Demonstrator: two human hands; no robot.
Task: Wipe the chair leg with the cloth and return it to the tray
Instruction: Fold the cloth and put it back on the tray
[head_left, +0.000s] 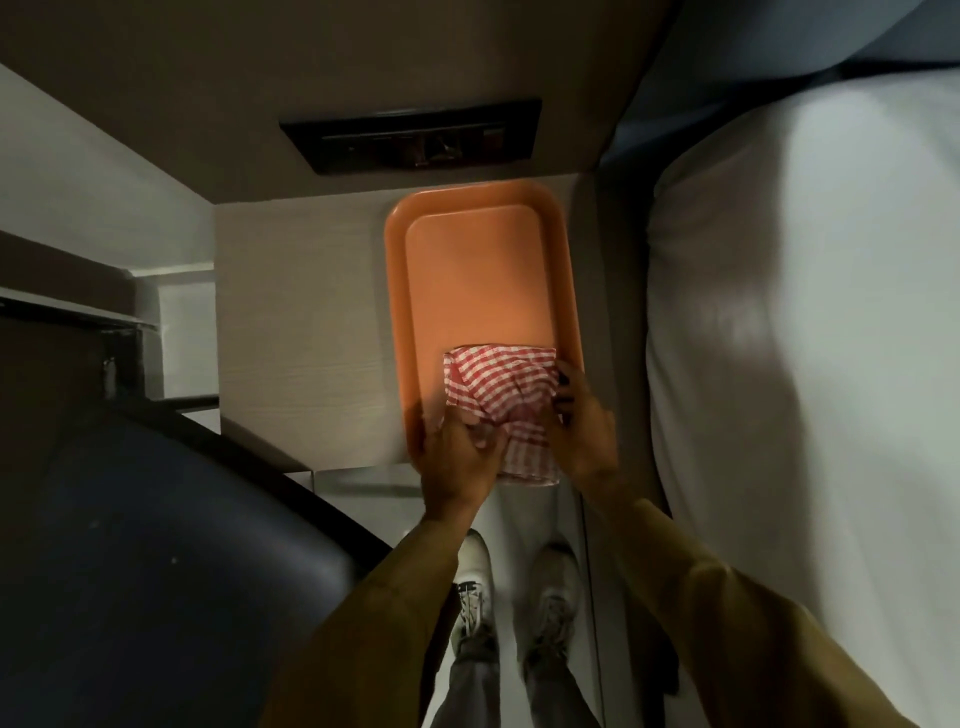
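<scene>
We have both hands on the red-and-white checked cloth (496, 400), which lies bunched at the near end of the orange rectangular plastic tray (478, 280), its lower edge hanging past the tray's near rim. Our left hand (460, 457) pinches a fold at the cloth's near left corner; our right hand (582, 421) curls around its right side, fingers closed on the fabric.

The risk we see is the overhang: if we let go now, the draped part may pull the cloth off the rim and onto the floor. The tray's near end also seems to reach the front edge of the pale wood-grain cabinet top (301, 332), so a downward press there could tip it, we judge.

The room is dim. A dark wall panel (410, 136) sits beyond the tray, a white-sheeted bed (810, 312) runs along the right, and a dark rounded chair (156, 545) stands at our left. We cannot see its legs.
</scene>
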